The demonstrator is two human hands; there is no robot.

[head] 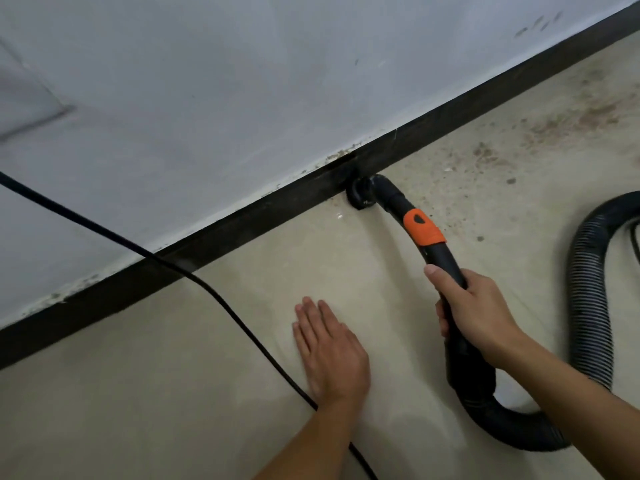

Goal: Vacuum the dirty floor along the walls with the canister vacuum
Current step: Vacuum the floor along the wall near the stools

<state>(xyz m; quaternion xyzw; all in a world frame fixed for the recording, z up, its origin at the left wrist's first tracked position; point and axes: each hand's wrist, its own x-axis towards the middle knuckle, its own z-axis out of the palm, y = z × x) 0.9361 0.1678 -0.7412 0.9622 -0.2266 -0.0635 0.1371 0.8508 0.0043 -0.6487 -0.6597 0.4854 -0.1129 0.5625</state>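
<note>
My right hand (474, 306) grips the black vacuum handle (446, 261), which has an orange band (423, 227). Its small round brush nozzle (360, 195) presses against the dark baseboard (242, 220) where it meets the beige floor (242, 341). My left hand (330, 351) lies flat on the floor with straight fingers, left of the handle. Brown dust and grit (561, 123) cover the floor to the right of the nozzle. The canister is out of view.
A ribbed black hose (588, 289) loops from the handle across the floor at the right. A thin black power cord (207, 289) runs diagonally from the left edge, passing under my left forearm. The white wall (207, 81) has grime along the baseboard's top.
</note>
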